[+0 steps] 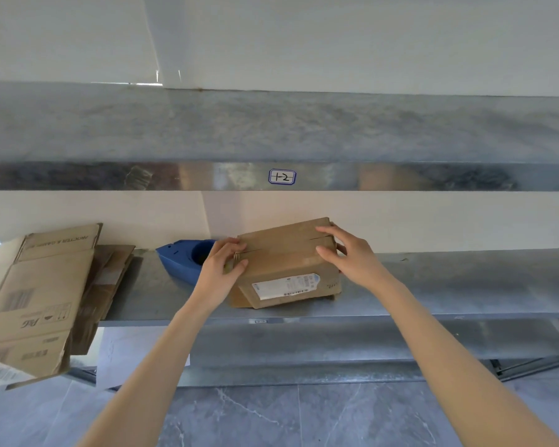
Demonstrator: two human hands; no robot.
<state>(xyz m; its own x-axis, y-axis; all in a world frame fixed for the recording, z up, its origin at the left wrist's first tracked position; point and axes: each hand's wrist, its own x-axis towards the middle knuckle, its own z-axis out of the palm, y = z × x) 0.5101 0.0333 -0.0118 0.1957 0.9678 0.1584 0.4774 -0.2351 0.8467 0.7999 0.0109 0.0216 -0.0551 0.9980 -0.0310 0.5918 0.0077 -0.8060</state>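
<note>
Two bare forearms reach up from the bottom edge of the view, over the grey marbled floor tiles [271, 414], and meet at a cardboard box [288, 253] on the middle metal shelf [433, 285]. The left hand [221, 269] grips the box's left end, fingers curled over the top edge and thumb pressed against the front. The right hand [346, 256] holds the right end, fingers spread across the top and thumb lower on the same end, so both hands are clamped on the box.

The box's long axis runs left to right along the shelf, with the right end a little higher in the frame and nearer the back wall. Its top, with a closed flap seam running the length, tips toward the camera. The front face carries a white shipping label [286, 286], also set along the long axis. The lower edge rests on the shelf surface, near its front lip.

Just behind the left hand lies a blue plastic object [181, 259] with a round hollow. Farther left, flattened cartons [36, 301] overhang the shelf edge. An upper shelf [400, 130] above bears a small tag [281, 176] on its front rail.
</note>
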